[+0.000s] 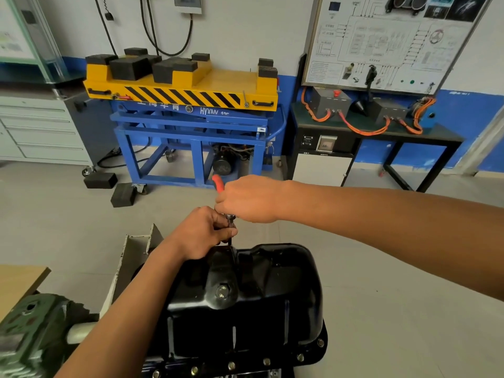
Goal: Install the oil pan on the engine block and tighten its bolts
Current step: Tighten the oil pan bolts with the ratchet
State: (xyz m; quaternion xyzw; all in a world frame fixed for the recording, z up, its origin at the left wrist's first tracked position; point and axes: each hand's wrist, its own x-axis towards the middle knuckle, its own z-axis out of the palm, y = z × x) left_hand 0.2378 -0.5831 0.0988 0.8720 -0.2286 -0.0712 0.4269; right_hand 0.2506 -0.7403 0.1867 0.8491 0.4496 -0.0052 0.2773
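A blue lift cart (191, 137) with a yellow, black-striped top stands against the far wall, with two black rubber blocks (101, 180) on the floor (381, 268) by its left foot. Nearer me, low in the middle of my view, the black oil pan (259, 296) sits sump-up, its flange lying flat on what carries it; that part is almost wholly hidden under the pan. To the pan's left is a green metal casting (27, 336).

My right hand (251, 199) is above the pan's far edge, fingers wrapped tight round the ratchet (217, 182), so only the red end of its handle shows past my knuckles. My left hand (203, 231) is just below it, fingertips pinching the thin extension bar (231, 227) that drops upright from the ratchet head to the pan's far-left corner. I cannot see the socket or what it sits on.

A drain plug (223, 291) sits in the sump's sloped face. Bolts (231, 365) stand in a row along the flange's near edge and round its right corner.
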